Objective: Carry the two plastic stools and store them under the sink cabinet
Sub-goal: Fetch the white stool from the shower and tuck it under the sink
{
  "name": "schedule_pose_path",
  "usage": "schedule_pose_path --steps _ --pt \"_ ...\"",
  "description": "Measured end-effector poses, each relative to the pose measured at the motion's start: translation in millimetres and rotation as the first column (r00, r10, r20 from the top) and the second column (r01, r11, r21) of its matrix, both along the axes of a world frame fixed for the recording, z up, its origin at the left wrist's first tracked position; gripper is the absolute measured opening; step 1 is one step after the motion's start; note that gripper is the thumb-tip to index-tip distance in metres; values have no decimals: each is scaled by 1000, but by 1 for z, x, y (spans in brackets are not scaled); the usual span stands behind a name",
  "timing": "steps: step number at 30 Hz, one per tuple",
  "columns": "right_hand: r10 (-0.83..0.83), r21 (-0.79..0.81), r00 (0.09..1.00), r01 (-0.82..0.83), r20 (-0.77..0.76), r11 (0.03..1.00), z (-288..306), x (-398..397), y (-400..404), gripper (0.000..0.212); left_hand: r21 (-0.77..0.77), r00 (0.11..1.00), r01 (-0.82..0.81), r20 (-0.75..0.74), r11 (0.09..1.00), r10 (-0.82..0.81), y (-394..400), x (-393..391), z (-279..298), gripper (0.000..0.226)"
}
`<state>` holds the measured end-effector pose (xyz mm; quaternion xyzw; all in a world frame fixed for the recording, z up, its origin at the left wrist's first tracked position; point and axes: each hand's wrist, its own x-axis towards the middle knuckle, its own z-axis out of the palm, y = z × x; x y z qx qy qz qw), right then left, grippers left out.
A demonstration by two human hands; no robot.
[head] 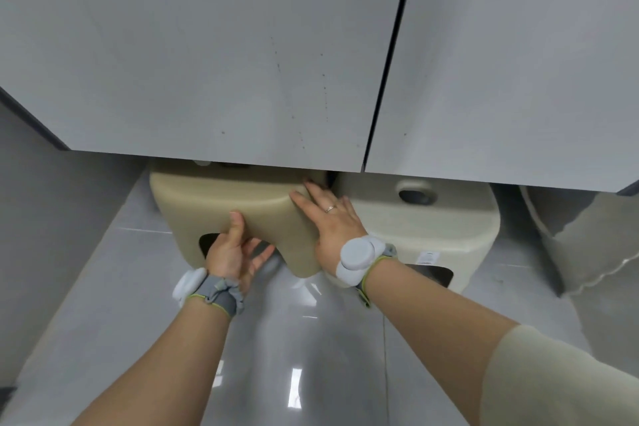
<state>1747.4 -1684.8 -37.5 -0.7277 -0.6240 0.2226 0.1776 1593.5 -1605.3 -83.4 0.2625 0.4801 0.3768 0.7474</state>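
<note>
A tan plastic stool (pixel 221 197) stands on the floor, its far part tucked beneath the grey sink cabinet (pixel 214 55). My left hand (pixel 232 252) holds its near side, thumb on the wall and fingers curled under the arched cut-out. My right hand (pixel 326 218) lies flat on the stool's right corner, fingers spread. A cream plastic stool (pixel 446 225) with a round hole in its seat sits to the right, partly under the cabinet and touching the tan one.
The cabinet's two doors, split by a dark gap (pixel 390 55), hang low over the stools. Glossy grey floor tiles (pixel 297 356) lie in front. A grey wall (pixel 45 218) borders the left. A pale fabric item (pixel 587 245) hangs at right.
</note>
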Motion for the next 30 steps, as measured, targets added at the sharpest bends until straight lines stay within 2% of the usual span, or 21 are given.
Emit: schedule_pose_path --steps 4,8,10,11,12,14,15,17,20,22,24,26,30 --pt "2 2 1000 -2 10 1000 0 -8 -9 94 0 1000 12 -13 1000 -12 -7 -9 3 29" --pt "-9 3 1000 9 5 1000 -5 -13 -13 96 -1 998 50 -34 999 -50 -10 -15 3 30" --pt "-15 -3 1000 15 3 1000 -6 -14 -12 94 11 991 21 -130 1000 -20 -11 -14 3 37" --pt "-17 -3 1000 17 9 1000 -6 -14 -12 91 50 970 -7 -241 999 19 -12 -15 3 48" --pt "-22 2 999 22 23 1000 -6 -13 -12 87 123 922 -41 -379 991 86 -15 -16 2 64" --pt "-61 17 997 60 52 998 -8 -7 -18 80 347 744 -40 -615 937 259 -21 -19 2 92" --pt "-99 24 993 98 61 995 -9 -2 -23 78 464 658 33 -677 885 330 -25 -22 5 99" --pt "-180 6 979 180 94 984 -11 11 -33 76 620 548 307 -735 722 398 -27 -24 15 98" --pt "-265 -73 945 283 194 956 -12 32 -50 71 591 418 622 -805 514 420 -30 -12 23 90" --pt "-307 -122 918 345 250 931 -15 41 -59 69 502 317 741 -847 446 427 -33 3 22 87" --pt "-319 -177 902 378 292 909 -20 45 -65 67 407 220 801 -882 439 417 -34 11 19 86" --pt "-310 -221 896 388 318 895 -25 49 -68 67 349 162 827 -899 441 408 -34 15 15 84" --pt "-323 -201 895 393 306 897 -31 49 -65 67 338 131 832 -891 440 436 -33 17 9 83"
